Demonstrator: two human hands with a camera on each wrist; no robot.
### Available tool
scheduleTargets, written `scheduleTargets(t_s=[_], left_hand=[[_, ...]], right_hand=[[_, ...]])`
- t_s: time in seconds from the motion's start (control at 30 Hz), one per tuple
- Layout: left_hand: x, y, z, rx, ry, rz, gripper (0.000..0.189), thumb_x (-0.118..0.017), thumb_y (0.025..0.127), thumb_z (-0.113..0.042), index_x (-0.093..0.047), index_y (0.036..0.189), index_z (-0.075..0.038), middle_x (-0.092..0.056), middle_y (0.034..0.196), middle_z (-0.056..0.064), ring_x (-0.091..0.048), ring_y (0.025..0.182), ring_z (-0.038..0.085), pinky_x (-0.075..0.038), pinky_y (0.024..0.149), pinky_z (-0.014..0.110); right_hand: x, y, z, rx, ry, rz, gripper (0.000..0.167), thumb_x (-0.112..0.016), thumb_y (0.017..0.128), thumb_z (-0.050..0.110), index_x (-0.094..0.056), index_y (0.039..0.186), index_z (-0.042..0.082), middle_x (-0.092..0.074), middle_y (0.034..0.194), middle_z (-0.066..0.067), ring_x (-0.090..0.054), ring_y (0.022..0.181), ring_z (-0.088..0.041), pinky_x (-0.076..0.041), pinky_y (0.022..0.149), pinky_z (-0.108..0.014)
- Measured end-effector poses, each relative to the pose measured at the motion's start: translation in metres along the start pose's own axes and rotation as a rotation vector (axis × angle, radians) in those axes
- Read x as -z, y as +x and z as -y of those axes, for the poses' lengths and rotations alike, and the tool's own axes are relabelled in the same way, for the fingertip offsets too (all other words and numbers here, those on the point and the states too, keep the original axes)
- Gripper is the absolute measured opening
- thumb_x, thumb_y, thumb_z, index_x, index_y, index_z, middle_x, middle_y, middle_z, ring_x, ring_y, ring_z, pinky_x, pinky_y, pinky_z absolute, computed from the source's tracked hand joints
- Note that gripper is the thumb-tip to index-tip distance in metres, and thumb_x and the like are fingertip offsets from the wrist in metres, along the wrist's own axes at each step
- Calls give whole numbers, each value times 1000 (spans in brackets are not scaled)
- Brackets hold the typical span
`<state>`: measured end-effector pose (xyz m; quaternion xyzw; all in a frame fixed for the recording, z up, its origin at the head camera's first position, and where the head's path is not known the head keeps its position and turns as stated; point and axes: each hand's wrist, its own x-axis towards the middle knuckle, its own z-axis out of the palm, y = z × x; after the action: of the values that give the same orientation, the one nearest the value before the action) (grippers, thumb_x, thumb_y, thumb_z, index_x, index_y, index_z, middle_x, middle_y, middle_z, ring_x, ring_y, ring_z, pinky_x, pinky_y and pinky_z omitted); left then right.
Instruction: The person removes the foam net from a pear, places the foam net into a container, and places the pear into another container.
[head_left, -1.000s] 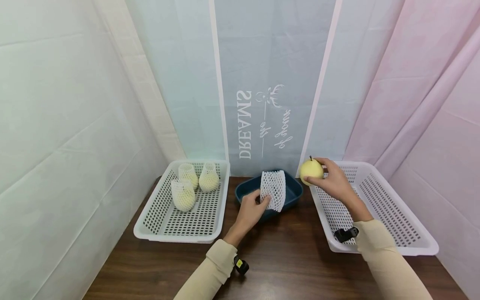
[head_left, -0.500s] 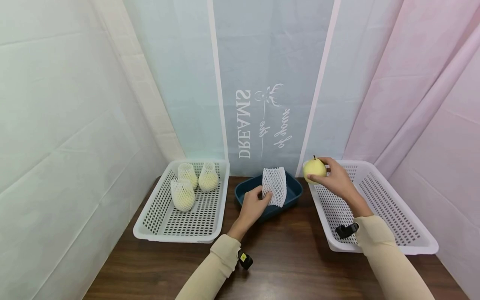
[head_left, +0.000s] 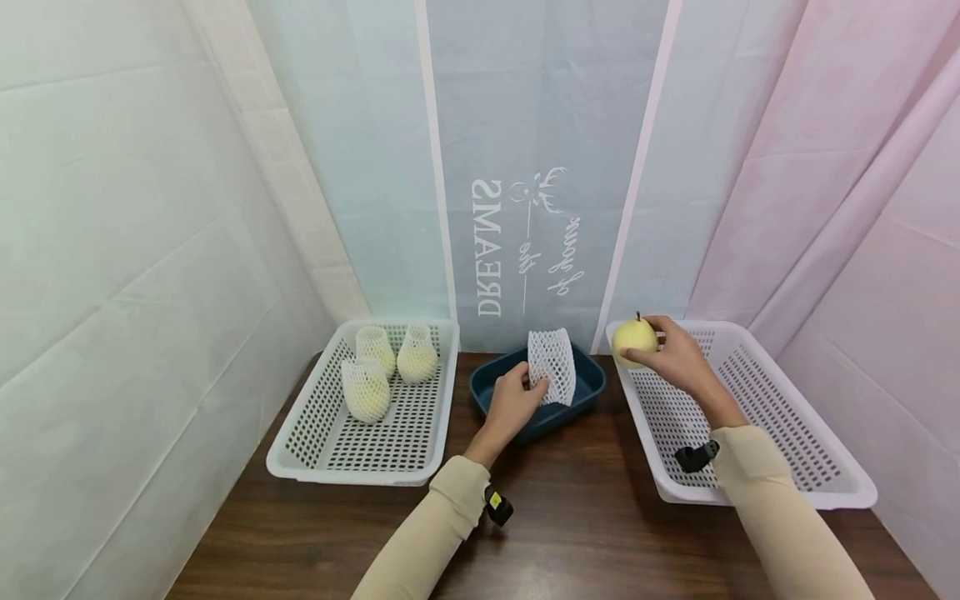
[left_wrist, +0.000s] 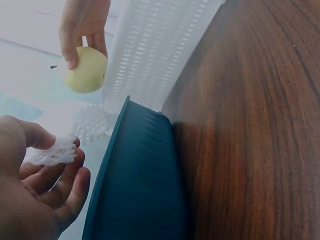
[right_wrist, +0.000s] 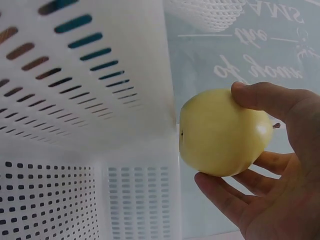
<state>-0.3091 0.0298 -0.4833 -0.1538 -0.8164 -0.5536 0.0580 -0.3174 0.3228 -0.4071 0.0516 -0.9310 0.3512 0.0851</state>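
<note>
My left hand (head_left: 513,400) pinches a white foam net sleeve (head_left: 552,367) between thumb and fingers, over the dark blue tray (head_left: 487,377). In the left wrist view the pinched end of the sleeve (left_wrist: 55,152) shows beside the tray's wall (left_wrist: 140,170). A pale yellow pear (head_left: 634,340), stem up, is in my right hand (head_left: 678,362), over the near-left rim of the right white basket (head_left: 795,417). The right wrist view shows thumb and fingers around the pear (right_wrist: 222,132), with its stem toward the palm. Sleeve and pear are apart.
A white perforated basket (head_left: 405,433) on the left holds three pears in foam nets, one of them a netted pear (head_left: 367,392) at the front. The baskets and tray stand on a dark wooden table (head_left: 570,517). A printed curtain (head_left: 540,125) hangs close behind.
My left hand has moved slightly right and away from me with the foam net sleeve. My right hand has shifted a little right with the pear.
</note>
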Motion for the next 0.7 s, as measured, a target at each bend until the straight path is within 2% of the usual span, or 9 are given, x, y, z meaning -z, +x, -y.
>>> scheduleTargets(t_s=[0.2, 0.47, 0.7], left_hand=[[-2, 4, -5, 45, 6, 7, 24, -67, 104, -20, -71, 123, -5, -81, 104, 10, -68, 73, 4, -53, 63, 19], [-5, 10, -7, 94, -10, 16, 24, -67, 104, -21, -73, 121, -6, -80, 98, 6, -65, 70, 4, -51, 61, 20], [-6, 13, -6, 121, 18, 33, 18, -66, 103, -23, -74, 108, -8, -71, 81, 0, -55, 62, 7, -44, 56, 22]], right_hand=[[2, 2, -1, -28, -9, 15, 89, -77, 98, 39, -34, 159, -9, -44, 158, -36, -51, 137, -55, -54, 98, -63], [6, 6, -6, -57, -10, 19, 89, -77, 98, 38, -33, 159, -10, -43, 158, -36, -50, 137, -55, -53, 98, -62], [8, 8, -12, -75, -34, 28, 88, -76, 98, 38, -34, 158, -11, -43, 156, -39, -50, 135, -56, -51, 98, -63]])
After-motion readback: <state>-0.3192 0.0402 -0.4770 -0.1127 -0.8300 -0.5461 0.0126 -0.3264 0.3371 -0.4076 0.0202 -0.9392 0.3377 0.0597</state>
